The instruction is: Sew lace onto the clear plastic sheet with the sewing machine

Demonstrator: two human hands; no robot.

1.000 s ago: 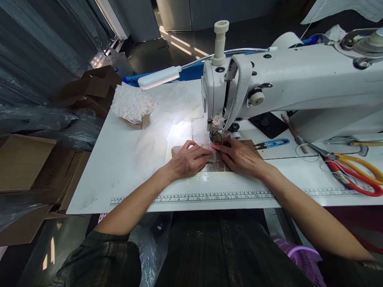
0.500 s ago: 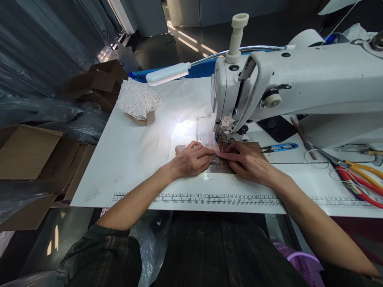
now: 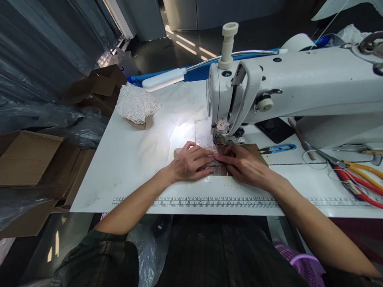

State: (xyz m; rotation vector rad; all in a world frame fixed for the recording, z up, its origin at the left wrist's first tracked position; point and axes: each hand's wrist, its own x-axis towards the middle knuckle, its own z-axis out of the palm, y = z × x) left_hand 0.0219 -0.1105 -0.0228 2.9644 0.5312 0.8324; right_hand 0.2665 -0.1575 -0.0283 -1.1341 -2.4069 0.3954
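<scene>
A strip of sheer, whitish fabric with small red marks [image 3: 204, 139] lies at the needle area of the white sewing machine [image 3: 287, 85]. My left hand [image 3: 193, 162] rests palm down over its near part, the fingers stretched and the nearest digit apart from the others. From the right, my right hand [image 3: 247, 166] reaches in with its fingertips closed on the fabric's edge, close to my left fingertips. Under both hands is a brown plate [image 3: 254, 151] on the table. The exact grip of the right fingertips is partly hidden.
Blue thread snips [image 3: 278, 148] lie right of my right hand. Farther right are orange-handled scissors [image 3: 363, 171] and a dark phone-like slab [image 3: 275, 129]. White lace [image 3: 137, 104] sits in a small box at the back left. A printed ruler [image 3: 200, 202] runs along the front edge.
The digits of my left hand have spread a little, with the nearest one now apart. My right hand stays at the fabric's edge. The whole view has shifted slightly.
</scene>
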